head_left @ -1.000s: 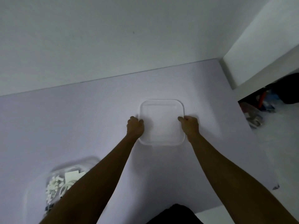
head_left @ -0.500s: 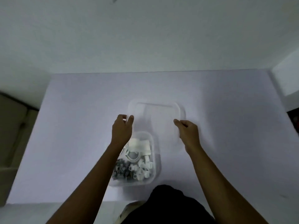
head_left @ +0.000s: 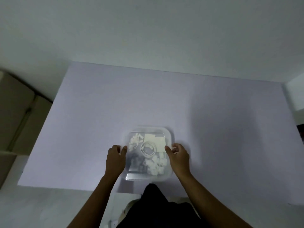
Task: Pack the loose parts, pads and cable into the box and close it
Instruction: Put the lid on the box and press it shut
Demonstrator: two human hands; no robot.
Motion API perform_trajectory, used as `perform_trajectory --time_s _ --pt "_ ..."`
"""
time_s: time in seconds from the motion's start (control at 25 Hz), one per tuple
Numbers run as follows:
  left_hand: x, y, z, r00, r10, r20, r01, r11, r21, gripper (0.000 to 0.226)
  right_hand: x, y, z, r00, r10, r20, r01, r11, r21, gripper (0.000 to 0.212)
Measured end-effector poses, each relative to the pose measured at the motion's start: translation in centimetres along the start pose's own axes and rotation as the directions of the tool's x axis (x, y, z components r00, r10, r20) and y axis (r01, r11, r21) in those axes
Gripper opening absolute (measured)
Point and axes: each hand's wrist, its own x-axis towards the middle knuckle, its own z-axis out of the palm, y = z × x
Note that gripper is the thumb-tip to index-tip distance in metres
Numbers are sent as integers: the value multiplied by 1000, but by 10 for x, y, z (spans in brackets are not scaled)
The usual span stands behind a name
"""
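Note:
A clear plastic box [head_left: 148, 177] sits near the front edge of the pale table [head_left: 205, 129]. Its clear lid [head_left: 148, 130] now lies on top of it. Through the lid I see a coiled white cable [head_left: 148, 149], flat white pads [head_left: 155, 141], small white parts [head_left: 157, 167] and darker grey parts [head_left: 136, 163]. My left hand [head_left: 115, 159] holds the lid's left edge, thumb on top. My right hand [head_left: 179, 157] pinches the lid's right edge. Whether the lid is snapped down, I cannot tell.
The table's front edge [head_left: 65, 186] runs just below the box. Beige cabinets [head_left: 14, 116] stand to the left of the table. A white wall [head_left: 148, 38] rises behind it. My dark clothing [head_left: 158, 209] shows at the bottom.
Both hands carried the lid from the far middle of the table toward me and set it over the box. The view swung left and down.

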Motion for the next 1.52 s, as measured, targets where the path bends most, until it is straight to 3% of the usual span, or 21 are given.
perform_trajectory --time_s 0.32,0.6,0.76,0.92,1.12,1.52 --pt "0 -2 3 1000 -1 8 1 999 34 29 0 7 -4 1000 14 9 -14 1000 -28 30" --pt "9 8 0 990 -118 82 120 993 -20 42 9 1 2 999 49 -10 -49 999 -7 35" --pt "8 19 6 985 -143 95 147 989 -31 42 16 6 4 977 202 61 -204 978 32 44" --pt "16 38 17 987 -127 102 131 991 -36 36 29 14 -9 965 252 74 -260 958 124 43" --pt "41 86 53 986 -69 155 71 997 -7 35 65 11 -48 953 301 18 -297 927 229 41" --pt "118 231 170 978 -58 200 57 998 11 48 213 0 -159 961 269 -68 -251 948 196 47"
